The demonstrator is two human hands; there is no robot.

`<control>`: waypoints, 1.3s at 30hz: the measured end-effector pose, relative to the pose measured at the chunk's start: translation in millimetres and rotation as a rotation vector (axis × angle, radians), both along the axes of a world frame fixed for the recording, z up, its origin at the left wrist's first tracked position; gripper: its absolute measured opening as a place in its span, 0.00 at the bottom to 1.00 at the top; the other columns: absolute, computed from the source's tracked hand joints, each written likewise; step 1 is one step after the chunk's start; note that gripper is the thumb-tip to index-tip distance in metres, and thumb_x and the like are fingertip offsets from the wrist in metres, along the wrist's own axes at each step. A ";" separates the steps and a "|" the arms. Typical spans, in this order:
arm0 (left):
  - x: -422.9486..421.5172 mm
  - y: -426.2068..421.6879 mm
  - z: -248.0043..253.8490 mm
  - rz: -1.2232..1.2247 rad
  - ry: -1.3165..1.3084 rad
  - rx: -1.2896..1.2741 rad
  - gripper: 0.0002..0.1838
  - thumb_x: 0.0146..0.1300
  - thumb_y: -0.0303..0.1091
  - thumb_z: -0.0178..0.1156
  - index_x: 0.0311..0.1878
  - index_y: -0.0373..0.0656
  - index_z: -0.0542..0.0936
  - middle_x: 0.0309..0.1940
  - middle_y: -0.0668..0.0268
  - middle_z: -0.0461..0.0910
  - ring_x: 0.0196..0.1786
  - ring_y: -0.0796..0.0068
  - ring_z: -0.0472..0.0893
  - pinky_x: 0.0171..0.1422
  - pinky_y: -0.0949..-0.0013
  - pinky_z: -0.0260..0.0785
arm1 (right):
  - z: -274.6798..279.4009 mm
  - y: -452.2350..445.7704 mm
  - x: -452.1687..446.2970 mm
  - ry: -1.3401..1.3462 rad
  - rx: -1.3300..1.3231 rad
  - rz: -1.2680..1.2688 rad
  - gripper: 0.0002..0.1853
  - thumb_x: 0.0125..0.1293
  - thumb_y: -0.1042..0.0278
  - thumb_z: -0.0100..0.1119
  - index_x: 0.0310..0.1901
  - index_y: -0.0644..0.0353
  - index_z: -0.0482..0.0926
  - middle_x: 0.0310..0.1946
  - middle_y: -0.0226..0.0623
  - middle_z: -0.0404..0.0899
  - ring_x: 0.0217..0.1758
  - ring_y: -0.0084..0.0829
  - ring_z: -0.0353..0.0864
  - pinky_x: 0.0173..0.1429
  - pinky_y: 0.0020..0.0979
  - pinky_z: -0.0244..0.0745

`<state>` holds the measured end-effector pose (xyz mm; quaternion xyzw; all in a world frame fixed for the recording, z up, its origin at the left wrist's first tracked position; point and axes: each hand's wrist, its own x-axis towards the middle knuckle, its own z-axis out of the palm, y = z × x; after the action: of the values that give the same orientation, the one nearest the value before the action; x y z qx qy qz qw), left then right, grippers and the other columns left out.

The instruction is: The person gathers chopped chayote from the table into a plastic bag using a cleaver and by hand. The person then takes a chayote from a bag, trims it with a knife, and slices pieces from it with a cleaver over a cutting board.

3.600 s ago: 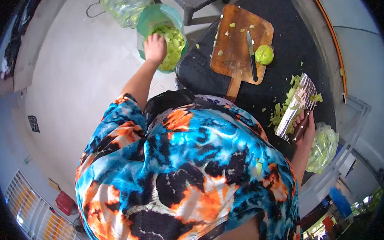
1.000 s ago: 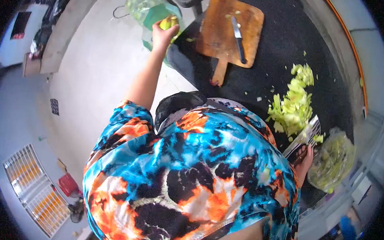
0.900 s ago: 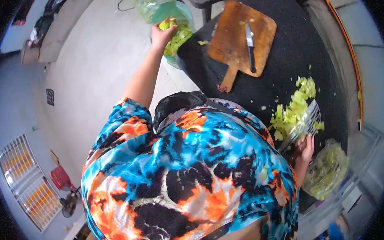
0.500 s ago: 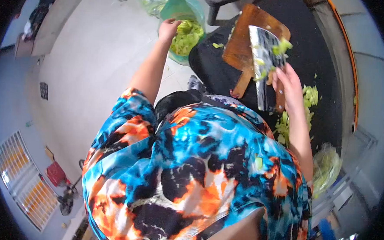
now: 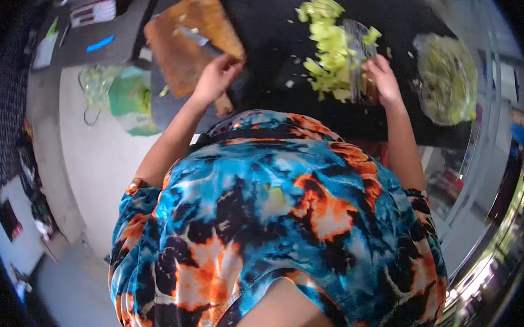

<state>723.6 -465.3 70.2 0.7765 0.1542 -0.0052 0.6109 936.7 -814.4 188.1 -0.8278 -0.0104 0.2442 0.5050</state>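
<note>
My right hand (image 5: 383,81) is closed around a broad-bladed cleaver (image 5: 355,49), low beside a pile of chopped pale-green vegetable (image 5: 326,45) on the black table. A few green bits cling to the blade. Over the near right part of the wooden cutting board (image 5: 181,61), my left hand (image 5: 216,78) has its fingers loosely bent and apart. They are close to the dark handle of a small knife (image 5: 194,37) lying on the board; I see no grip on it. Small green scraps lie around the board.
A green tub (image 5: 129,100) with green pieces stands left of the table, beside a clear plastic bag (image 5: 94,83). On the table's right is a plastic bag of greens (image 5: 447,81). A blue strip (image 5: 100,44) and a white device (image 5: 93,12) are at far left.
My view has swung right to the table. My left hand has left the green tub and come over the board. The cleaver in my right hand has moved from above the board to the chopped pile.
</note>
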 end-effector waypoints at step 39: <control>248.6 -195.5 -140.5 0.559 0.144 0.165 0.24 0.60 0.50 0.55 0.56 0.49 0.77 0.51 0.51 0.73 0.58 0.53 0.70 0.64 0.56 0.60 | -211.8 -162.7 176.6 0.140 0.045 -0.034 0.19 0.69 0.50 0.50 0.41 0.60 0.76 0.16 0.27 0.69 0.16 0.21 0.68 0.21 0.26 0.66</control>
<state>972.3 -660.9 -70.3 0.7486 0.4049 0.1206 0.5109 1113.3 -977.1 -23.7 -0.7971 0.0333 0.2926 0.5271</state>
